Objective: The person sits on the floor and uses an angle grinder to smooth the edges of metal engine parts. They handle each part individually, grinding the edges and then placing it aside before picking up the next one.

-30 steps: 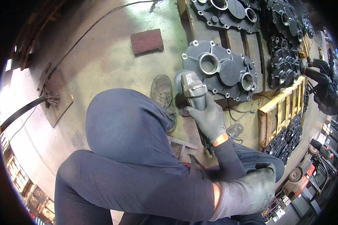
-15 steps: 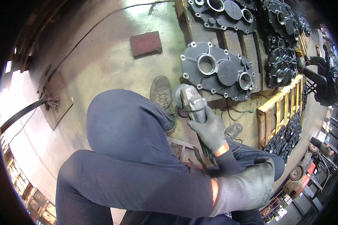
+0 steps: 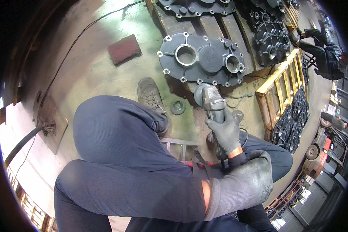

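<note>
My right hand (image 3: 225, 133), in a grey work glove, is closed around the body of an angle grinder (image 3: 214, 101). The grinder's round disc (image 3: 198, 94) is by the near edge of a dark grey cast housing cover (image 3: 210, 60); whether they touch I cannot tell. That cover has two bored openings and bolt holes around its rim, and lies flat on a wooden pallet (image 3: 180, 26). My left hand (image 3: 245, 183), gloved too, is bent across my right forearm with its fingers curled; what they grip, if anything, is hidden.
A loose round disc (image 3: 178, 107) and a dark red block (image 3: 124, 50) lie on the floor. More housing covers (image 3: 270, 38) stand stacked beyond. To the right are a yellow pallet (image 3: 279, 89), a seated person (image 3: 321, 50) and a red forklift (image 3: 317, 158). Cables cross the floor.
The whole scene has shifted left and up as my head moved. The grinder has moved right along the cover's near edge, uncovering the loose disc on the floor. My left hand stays across my forearm.
</note>
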The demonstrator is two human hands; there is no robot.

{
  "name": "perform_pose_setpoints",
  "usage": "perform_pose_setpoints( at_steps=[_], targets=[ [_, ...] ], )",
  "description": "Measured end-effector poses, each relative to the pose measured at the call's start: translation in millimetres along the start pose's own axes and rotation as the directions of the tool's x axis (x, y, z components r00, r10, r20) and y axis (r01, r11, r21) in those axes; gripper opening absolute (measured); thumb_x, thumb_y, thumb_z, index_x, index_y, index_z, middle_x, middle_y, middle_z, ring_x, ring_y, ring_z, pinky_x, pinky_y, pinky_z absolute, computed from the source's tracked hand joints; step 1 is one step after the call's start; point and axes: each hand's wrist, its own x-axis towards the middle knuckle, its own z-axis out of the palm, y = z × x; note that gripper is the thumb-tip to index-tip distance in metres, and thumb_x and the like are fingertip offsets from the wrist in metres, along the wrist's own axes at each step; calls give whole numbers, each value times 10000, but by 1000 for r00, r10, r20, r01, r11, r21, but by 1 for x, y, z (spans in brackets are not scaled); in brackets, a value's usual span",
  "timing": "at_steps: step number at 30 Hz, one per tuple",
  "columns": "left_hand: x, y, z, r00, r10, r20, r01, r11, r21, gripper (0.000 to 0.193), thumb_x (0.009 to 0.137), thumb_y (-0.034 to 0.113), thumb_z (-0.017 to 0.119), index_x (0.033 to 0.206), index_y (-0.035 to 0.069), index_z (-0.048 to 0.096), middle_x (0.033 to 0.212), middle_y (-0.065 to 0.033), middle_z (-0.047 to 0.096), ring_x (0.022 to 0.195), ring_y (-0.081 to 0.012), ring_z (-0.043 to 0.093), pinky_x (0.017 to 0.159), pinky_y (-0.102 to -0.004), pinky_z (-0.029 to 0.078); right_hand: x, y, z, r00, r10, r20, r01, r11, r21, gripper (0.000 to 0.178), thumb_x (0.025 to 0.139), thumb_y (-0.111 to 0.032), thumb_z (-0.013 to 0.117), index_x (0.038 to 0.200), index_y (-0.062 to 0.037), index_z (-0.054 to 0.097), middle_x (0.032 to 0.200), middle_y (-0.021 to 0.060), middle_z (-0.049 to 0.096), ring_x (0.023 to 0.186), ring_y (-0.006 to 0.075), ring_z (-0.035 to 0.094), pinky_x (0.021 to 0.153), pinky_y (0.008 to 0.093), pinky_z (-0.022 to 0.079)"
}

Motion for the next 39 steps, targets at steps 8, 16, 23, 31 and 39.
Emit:
perform_pose_setpoints(
  at_steps=[8,16,23,31,39],
  targets=[
    [4,-42,-23,974,157,163,-126,975,-182,336,1069,269,532,1251,6,634,1124,-133,668,1005,-244,673,997,-402,544,22,8,-1,997,-70,-23,63,971,-232,650,808,-367,879,1344,-63,673,1127,239,782,1055,447,756,918,525,587],
    [22,-79,-52,884,350,308,-248,912,-327,294,1046,251,555,1198,37,686,1094,-125,683,956,-243,669,979,-417,559,39,5,6,986,-166,24,164,924,-345,636,847,-399,814,1317,-37,584,1119,249,764,1039,459,745,898,557,572],
    [5,-73,-64,948,230,218,-164,944,-285,203,943,176,596,991,62,757,925,-99,682,878,-230,635,880,-376,540,36,0,3,985,-169,40,173,926,-335,639,851,-404,823,1319,-39,587,1092,246,761,1035,457,746,893,563,574],
    [-5,-72,-54,998,49,42,-37,967,-251,191,891,162,632,932,56,785,844,-82,686,828,-231,640,816,-364,534,41,3,10,982,-188,-10,174,926,-336,591,812,-392,849,1264,-65,656,1053,237,774,995,461,752,878,548,582],
    [-2,-63,-48,999,2,-42,-12,974,-228,199,866,171,664,935,44,801,810,-71,694,793,-237,659,777,-370,536,14,3,-22,997,-66,-29,63,992,-110,613,794,-307,907,1298,-10,726,1068,241,793,989,374,784,897,466,596]
  ],
)
